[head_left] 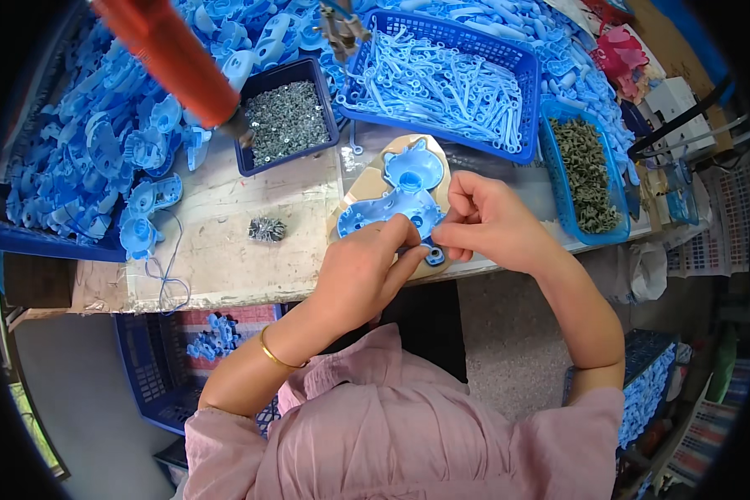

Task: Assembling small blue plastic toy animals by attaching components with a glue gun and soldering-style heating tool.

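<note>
A light blue plastic toy shell half [414, 170], hollow side up, lies in a beige shaped holder [372, 185] near the table's front edge. My left hand [360, 265] reaches over the shell's lower edge, thumb and forefinger pinched together there. Just to the right, my right hand [493, 218] is closed with its fingertips pressed together by the same edge. Whatever the fingertips hold is hidden or too small to name. A small blue piece with a dark ring [434, 256] shows just below them at the holder's lower end.
Behind the holder stands a blue basket [529, 108] of thin blue rods. A dark tray [248, 158] of small screws is at left, a light blue basket [587, 237] of dark metal pieces at right. An orange-red power tool [175, 62] hangs above. Blue shells [92, 158] are heaped far left.
</note>
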Available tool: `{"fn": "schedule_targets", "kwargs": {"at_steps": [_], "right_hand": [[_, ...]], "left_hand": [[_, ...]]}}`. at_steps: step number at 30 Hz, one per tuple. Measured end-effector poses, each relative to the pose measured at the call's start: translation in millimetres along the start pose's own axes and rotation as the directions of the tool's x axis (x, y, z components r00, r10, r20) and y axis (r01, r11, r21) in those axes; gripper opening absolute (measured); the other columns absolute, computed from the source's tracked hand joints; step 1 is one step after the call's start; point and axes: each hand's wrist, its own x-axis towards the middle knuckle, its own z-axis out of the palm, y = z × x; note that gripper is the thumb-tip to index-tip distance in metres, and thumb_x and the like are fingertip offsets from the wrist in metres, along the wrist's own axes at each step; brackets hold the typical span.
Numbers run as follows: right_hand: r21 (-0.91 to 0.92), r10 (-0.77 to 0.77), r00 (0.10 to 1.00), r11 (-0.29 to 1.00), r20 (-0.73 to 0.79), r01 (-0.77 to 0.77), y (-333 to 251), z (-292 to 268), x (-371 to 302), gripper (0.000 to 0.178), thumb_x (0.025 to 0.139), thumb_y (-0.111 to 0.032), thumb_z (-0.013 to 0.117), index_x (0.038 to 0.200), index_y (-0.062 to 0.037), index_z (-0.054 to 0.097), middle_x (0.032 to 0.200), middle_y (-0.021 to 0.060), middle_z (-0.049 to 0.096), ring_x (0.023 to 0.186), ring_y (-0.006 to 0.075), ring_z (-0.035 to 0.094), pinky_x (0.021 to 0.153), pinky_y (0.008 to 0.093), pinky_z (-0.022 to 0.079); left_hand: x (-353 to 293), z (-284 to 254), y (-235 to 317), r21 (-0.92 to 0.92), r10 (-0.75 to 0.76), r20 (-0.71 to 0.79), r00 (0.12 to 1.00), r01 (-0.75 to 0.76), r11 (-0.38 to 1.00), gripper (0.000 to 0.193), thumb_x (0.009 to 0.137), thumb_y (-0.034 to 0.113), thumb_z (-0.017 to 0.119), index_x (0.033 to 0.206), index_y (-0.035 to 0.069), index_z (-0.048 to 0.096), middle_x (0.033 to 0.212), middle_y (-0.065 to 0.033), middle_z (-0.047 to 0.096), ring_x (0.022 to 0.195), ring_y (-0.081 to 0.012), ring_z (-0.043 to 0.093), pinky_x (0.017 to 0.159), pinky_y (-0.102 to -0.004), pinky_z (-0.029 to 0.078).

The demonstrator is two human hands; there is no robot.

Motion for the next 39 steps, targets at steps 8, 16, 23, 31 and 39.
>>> {"fn": "schedule_targets", "kwargs": {"at_steps": [8, 16, 23, 31, 39], "right_hand": [[0.148, -0.021, 0.99, 0.989, 0.137, 0.001, 3.2, -0.7, -4.9, 0.031, 0.085, -0.003, 0.075, 0.086, -0.0093, 0.045, 0.086, 0.0033, 0.064, 0.076, 0.0083, 0.061, 0.063, 0.0231, 0.049], [-0.268, -0.204, 0.973, 0.948, -0.104, 0.17, 18.2, -0.9, 13.2, 0.026, 0.085, -0.004, 0.074, 0.1, -0.0073, 0.053, 0.091, -0.0015, 0.064, 0.082, 0.0035, 0.054, 0.07, 0.0214, 0.042], [-0.156, -0.073, 0.996, 0.986, -0.044, 0.066, 34.3, -3.5, 36.9, 0.026, 0.086, 0.0, 0.072, 0.099, -0.0064, 0.051, 0.088, 0.0038, 0.066, 0.081, 0.0044, 0.059, 0.069, 0.0204, 0.044], [-0.232, -0.054, 0.992, 0.972, -0.11, 0.027, 32.0, -1.6, 43.7, 0.026, 0.085, 0.004, 0.071, 0.096, -0.0049, 0.049, 0.085, 0.0043, 0.066, 0.08, 0.0053, 0.061, 0.07, 0.0219, 0.047], [-0.451, 0.004, 0.999, 0.892, 0.047, 0.017, 7.3, -1.2, 44.3, 0.022, 0.08, 0.001, 0.073, 0.091, -0.002, 0.054, 0.085, 0.0034, 0.065, 0.077, 0.0065, 0.06, 0.065, 0.0229, 0.045]], "left_hand": [[-0.7, -10.7, -3.9, -0.248, -0.041, 0.136, 0.99, 0.074, 0.966, 0.013, 0.093, 0.013, 0.067, 0.1, 0.002, 0.066, 0.084, -0.012, 0.065, 0.072, -0.0253, 0.062, 0.066, -0.0334, 0.049], [2.4, -20.3, -20.1, 0.155, 0.131, -0.194, 0.972, -0.102, 0.983, 0.034, 0.081, 0.021, 0.079, 0.107, 0.006, 0.065, 0.096, -0.0103, 0.065, 0.088, -0.0308, 0.056, 0.079, -0.0402, 0.046], [0.1, -18.7, -43.5, 0.258, 0.05, -0.159, 0.986, -0.007, 0.966, 0.042, 0.072, 0.019, 0.082, 0.107, 0.006, 0.062, 0.105, -0.0095, 0.063, 0.093, -0.0324, 0.055, 0.084, -0.0419, 0.045], [5.7, -14.3, -45.7, 0.294, 0.01, -0.179, 0.984, 0.044, 0.955, 0.033, 0.072, 0.015, 0.08, 0.099, 0.006, 0.064, 0.103, -0.0087, 0.062, 0.092, -0.0314, 0.056, 0.08, -0.0415, 0.047], [3.1, -11.7, -45.3, 0.317, 0.013, -0.161, 0.987, 0.04, 0.948, 0.025, 0.07, 0.016, 0.081, 0.089, 0.01, 0.068, 0.105, -0.004, 0.062, 0.095, -0.0279, 0.055, 0.081, -0.0403, 0.047]]}}
